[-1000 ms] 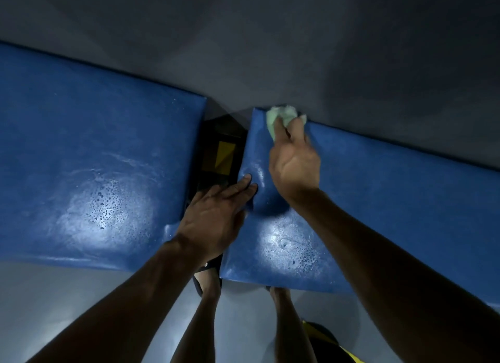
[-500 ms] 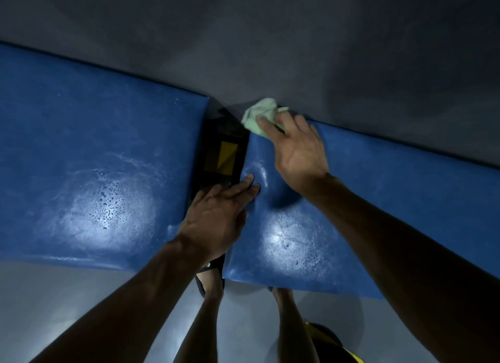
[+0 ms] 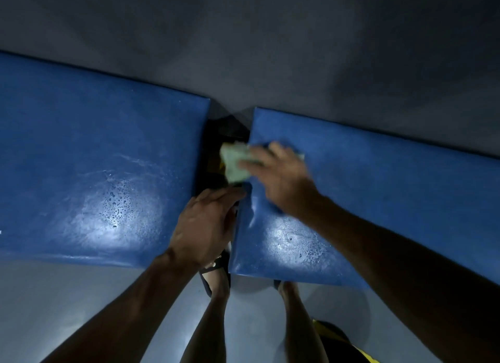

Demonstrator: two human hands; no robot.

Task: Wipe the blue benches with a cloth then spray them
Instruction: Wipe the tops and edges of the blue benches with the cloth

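Observation:
Two padded blue benches stand side by side, the left bench (image 3: 94,159) and the right bench (image 3: 378,195), both wet with droplets near their front edges. My right hand (image 3: 281,181) presses a pale green cloth (image 3: 234,161) at the left edge of the right bench, the cloth hanging over the gap; the hand is motion-blurred. My left hand (image 3: 205,224) rests flat over the gap, fingertips touching the right bench's left edge.
A dark gap (image 3: 224,130) separates the benches. A grey wall (image 3: 270,51) runs behind them. Grey floor (image 3: 67,295) lies in front, with my legs and sandalled foot (image 3: 216,276) below the gap.
My right hand has dragged the cloth from the far corner of the right bench toward me along its left edge. My left hand has stayed in place.

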